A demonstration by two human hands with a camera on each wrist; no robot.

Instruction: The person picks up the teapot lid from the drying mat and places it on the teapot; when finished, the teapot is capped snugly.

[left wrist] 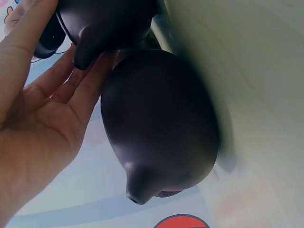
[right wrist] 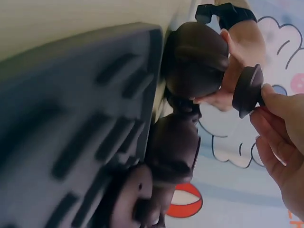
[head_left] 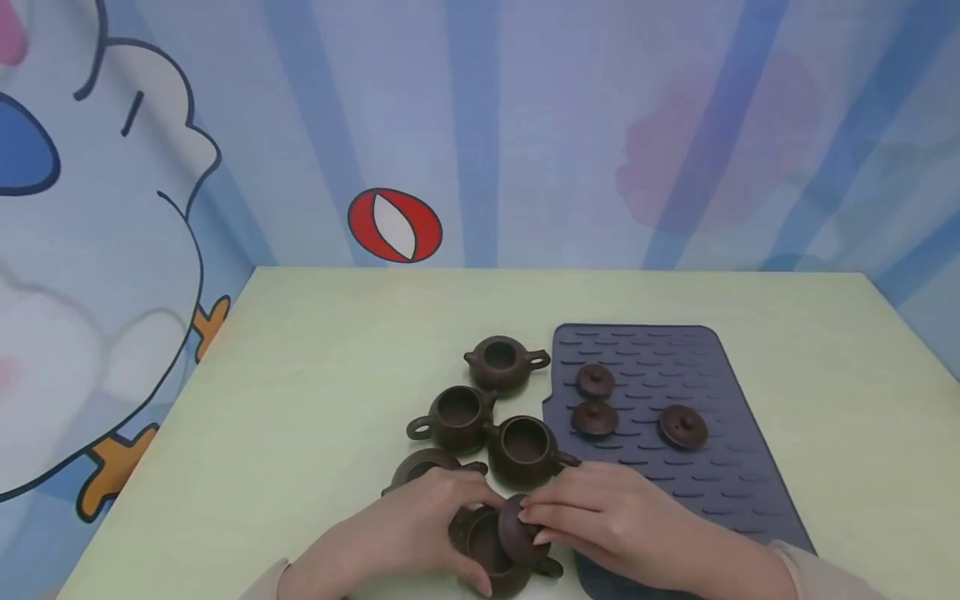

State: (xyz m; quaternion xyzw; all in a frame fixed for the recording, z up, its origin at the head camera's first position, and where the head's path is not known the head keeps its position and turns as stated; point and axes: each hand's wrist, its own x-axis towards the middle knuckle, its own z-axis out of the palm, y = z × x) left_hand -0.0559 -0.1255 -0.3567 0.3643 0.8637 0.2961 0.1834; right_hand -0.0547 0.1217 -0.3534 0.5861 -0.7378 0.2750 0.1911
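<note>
My left hand grips a dark brown lidless teapot at the near edge of the view, thumb on the near side and fingers on the far side. My right hand pinches a small round lid by its knob. The lid is tilted at the right side of the teapot's opening in the head view; in the right wrist view the lid is apart from the teapot. Behind my left hand, a second lidless teapot is partly hidden. In the left wrist view a spouted teapot stands beside the held one.
Three more lidless teapots stand close together beyond my hands. A dark grey ridged mat lies on the right of the pale table. Three lids rest on it. A printed cartoon backdrop rises behind the table.
</note>
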